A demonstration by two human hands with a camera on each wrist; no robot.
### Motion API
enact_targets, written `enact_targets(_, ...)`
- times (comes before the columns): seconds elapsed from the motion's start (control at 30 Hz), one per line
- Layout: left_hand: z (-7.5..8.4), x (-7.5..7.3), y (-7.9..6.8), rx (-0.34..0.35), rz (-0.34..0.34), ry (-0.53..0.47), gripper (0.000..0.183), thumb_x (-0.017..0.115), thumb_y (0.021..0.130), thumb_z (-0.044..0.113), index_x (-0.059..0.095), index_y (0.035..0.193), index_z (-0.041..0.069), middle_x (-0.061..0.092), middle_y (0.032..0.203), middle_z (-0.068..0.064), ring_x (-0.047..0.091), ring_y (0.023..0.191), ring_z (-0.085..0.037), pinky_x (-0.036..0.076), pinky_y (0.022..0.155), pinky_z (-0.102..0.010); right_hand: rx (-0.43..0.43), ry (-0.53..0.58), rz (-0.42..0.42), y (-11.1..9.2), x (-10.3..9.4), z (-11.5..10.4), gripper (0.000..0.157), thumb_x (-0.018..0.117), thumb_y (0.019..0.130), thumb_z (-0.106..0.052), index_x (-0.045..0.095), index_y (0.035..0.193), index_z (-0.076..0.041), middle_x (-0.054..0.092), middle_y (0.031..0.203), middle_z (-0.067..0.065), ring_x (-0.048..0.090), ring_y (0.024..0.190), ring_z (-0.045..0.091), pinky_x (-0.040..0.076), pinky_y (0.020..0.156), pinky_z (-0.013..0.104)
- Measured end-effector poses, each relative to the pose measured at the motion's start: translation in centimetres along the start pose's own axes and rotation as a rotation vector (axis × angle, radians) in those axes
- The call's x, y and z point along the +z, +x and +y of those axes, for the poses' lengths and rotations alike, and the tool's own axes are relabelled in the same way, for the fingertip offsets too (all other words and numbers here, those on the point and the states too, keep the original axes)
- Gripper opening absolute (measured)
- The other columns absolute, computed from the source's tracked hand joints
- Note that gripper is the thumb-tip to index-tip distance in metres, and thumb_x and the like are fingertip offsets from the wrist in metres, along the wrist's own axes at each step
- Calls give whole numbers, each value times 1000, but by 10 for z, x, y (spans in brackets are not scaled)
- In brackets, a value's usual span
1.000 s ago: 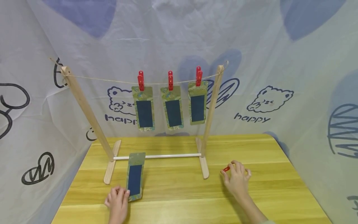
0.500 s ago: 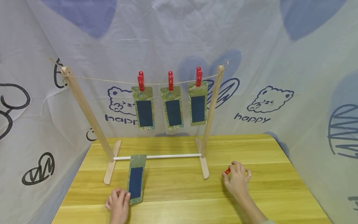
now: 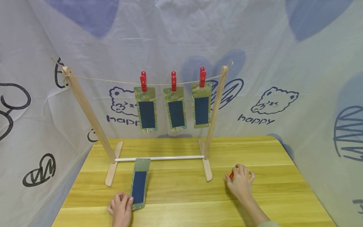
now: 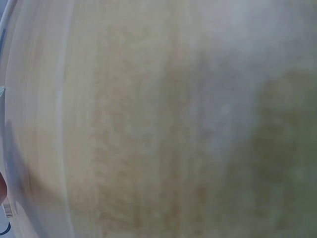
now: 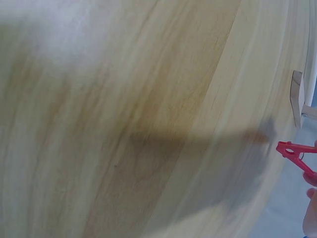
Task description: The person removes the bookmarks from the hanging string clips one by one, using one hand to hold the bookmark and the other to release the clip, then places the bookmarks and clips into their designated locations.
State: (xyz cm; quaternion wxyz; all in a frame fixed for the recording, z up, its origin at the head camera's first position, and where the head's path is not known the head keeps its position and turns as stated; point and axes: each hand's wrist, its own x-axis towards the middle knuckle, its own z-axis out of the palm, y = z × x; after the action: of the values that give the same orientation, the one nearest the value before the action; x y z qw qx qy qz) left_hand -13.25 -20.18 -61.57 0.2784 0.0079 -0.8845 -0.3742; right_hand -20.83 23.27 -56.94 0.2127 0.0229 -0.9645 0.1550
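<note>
My left hand (image 3: 121, 208) pinches the lower left edge of a green-patterned card with a dark blue panel (image 3: 139, 186), whose far end leans up toward the rack's white bar. Over on the right, my right hand (image 3: 241, 183) holds a red clothespin (image 5: 296, 154) between thumb and fingers, just above the table. The right wrist view shows the clothespin side on, at the right edge. In the left wrist view only a bit of finger (image 4: 2, 189) shows at the left edge.
A wooden rack with a left post (image 3: 88, 110) and right post (image 3: 216, 110) carries a string (image 3: 107, 81). Three similar cards hang from it by red clothespins (image 3: 174, 81). A white bar (image 3: 175, 157) joins its feet on the wooden table (image 3: 175, 189). Printed cloth (image 3: 283, 63) hangs behind.
The card in my left hand has shifted slightly right and lower. In my right hand, the clothespin has turned a little more upright and moved slightly right.
</note>
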Motion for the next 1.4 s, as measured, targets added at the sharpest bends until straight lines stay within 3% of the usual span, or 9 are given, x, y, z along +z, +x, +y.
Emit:
enact_targets(0.43,0,0,-4,40,15,41,21,50,93,16,55,77,4,40,95,-16,34,86,-37,14,78,-58,78,-38,-100,8,6,-1,34,64,78,-35,60,86,-2,49,112,15,36,114,33,16,90,60)
enact_targets(0.67,-1,-2,-5,12,-43,96,22,49,94,16,53,76,5,39,97,-16,33,87,-37,13,78,-58,111,-48,-132,14,9,-3,37,63,80,-35,58,86,1,49,113,18,35,114,34,16,91,60)
enact_targets(0.93,-1,-4,-7,-6,-120,163,24,47,95,20,53,76,7,39,98,-16,33,88,-37,13,79,-58,97,-48,-56,11,20,0,42,63,82,-34,58,87,8,49,110,20,38,111,34,20,87,58)
enact_targets(1.2,-2,-4,-9,-1,-133,234,21,48,94,20,55,81,6,39,97,-13,35,88,-36,15,78,-58,113,-64,-116,8,29,-1,39,62,85,-33,56,83,6,45,117,19,33,117,34,20,89,58)
enact_targets(1.4,-2,-3,-9,-5,-167,281,22,47,95,21,55,81,7,39,98,-14,35,88,-35,14,79,-60,102,-78,-76,6,39,1,41,63,85,-34,56,87,7,44,121,20,31,121,35,20,89,58)
